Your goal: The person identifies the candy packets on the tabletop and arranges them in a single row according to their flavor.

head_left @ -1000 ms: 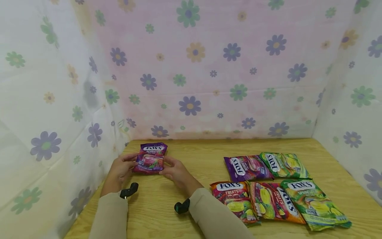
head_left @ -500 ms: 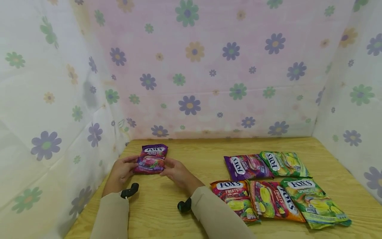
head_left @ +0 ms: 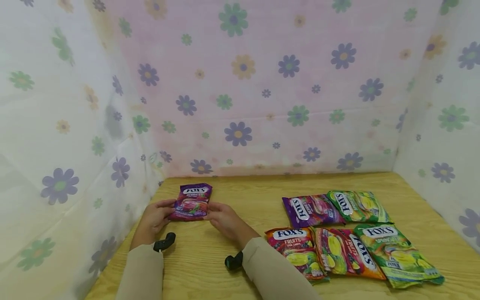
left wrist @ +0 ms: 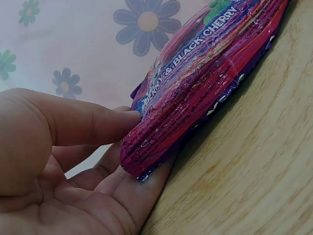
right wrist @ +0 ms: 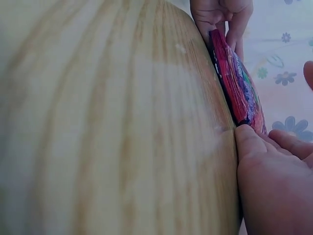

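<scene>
A purple Berries candy bag (head_left: 192, 202) lies low at the table's far left, its printed front up and its top pointing away. My left hand (head_left: 154, 217) pinches the bag's near left corner; in the left wrist view the thumb (left wrist: 98, 120) presses on top while fingers lie beneath. At the opposite edge my right hand (head_left: 227, 221) holds the near right corner between thumb and fingers. The right wrist view shows the bag (right wrist: 237, 81) edge-on, close against the wooden surface, spanning both hands. Part of the right fingers is hidden behind the bag.
On the right of the wooden table (head_left: 240, 191) lie another purple Berries bag (head_left: 313, 209), a green bag (head_left: 358, 206), a red Fruits bag (head_left: 296, 252), a second Fruits bag (head_left: 346, 252) and a larger green bag (head_left: 397, 254). Flowered cloth (head_left: 262, 104) encloses the back and sides.
The Berries bag has shifted slightly right and come down flatter toward the table, with both hands keeping hold of it. The bags on the right have stayed put.
</scene>
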Demonstrator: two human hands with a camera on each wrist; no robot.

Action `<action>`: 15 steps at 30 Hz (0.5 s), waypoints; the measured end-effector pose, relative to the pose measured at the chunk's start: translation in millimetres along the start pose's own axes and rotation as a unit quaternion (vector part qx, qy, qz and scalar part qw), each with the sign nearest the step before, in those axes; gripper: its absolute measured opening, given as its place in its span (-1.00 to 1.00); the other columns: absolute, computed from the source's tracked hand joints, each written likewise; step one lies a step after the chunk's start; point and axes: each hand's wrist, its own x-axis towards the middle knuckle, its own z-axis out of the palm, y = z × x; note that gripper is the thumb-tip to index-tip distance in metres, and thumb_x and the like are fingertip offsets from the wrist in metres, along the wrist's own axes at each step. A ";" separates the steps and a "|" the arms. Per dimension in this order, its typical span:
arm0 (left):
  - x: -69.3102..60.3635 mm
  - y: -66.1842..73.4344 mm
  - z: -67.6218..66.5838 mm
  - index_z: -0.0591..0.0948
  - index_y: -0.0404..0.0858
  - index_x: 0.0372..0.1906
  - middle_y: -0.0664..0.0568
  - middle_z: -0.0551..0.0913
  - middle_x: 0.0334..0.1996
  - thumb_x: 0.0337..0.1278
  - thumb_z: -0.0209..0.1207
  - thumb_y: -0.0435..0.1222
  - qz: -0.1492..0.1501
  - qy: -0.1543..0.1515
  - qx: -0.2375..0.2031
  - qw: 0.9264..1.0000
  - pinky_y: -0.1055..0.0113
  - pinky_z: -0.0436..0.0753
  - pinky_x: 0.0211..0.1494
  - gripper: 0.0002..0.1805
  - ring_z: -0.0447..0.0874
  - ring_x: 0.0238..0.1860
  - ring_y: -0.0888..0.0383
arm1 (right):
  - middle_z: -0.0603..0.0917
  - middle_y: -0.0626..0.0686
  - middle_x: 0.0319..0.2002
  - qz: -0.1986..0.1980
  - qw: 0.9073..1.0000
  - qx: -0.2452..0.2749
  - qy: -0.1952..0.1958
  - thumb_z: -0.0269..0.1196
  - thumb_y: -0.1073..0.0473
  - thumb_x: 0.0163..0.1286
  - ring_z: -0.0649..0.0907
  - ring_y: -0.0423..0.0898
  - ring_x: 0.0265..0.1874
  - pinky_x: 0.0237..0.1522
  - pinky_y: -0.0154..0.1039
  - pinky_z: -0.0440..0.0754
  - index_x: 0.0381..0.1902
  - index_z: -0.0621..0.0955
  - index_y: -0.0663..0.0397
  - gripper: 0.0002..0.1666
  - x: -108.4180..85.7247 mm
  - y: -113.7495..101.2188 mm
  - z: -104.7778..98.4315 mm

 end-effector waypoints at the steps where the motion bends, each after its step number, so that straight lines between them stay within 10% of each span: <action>1: 0.3 -0.8 0.8 0.41 -0.29 0.51 -0.26 0.36 0.46 0.51 0.09 -0.36 -0.001 0.001 -0.003 1.000 0.40 0.63 -0.14 -0.46 0.55 -0.05 0.23 | 0.15 0.27 0.62 0.001 1.000 -0.018 0.005 0.19 0.33 0.46 0.14 0.16 0.63 0.60 0.14 0.13 0.62 0.11 0.34 -0.13 0.3 0.8 -0.1; 6: 0.3 0.2 2.1 0.40 -0.28 0.52 -0.26 0.30 0.52 0.53 0.07 -0.36 -0.009 0.002 -0.006 1.000 0.46 0.65 -0.10 -0.46 0.51 0.16 0.10 | 0.26 0.19 0.59 0.000 0.995 -0.101 0.015 0.20 0.30 0.48 0.20 0.13 0.61 0.57 0.12 0.23 0.59 0.22 0.28 -0.21 3.1 2.3 1.1; 15: 1.3 2.8 2.4 0.43 -0.38 0.47 -0.30 0.33 0.50 0.49 0.08 -0.40 0.001 0.002 0.003 1.000 0.51 0.66 -0.07 -0.48 0.53 0.20 0.09 | 0.30 0.23 0.56 -0.001 0.995 -0.093 0.027 0.16 0.38 0.45 0.26 0.14 0.59 0.56 0.12 0.25 0.57 0.25 0.31 -0.24 3.1 1.9 6.8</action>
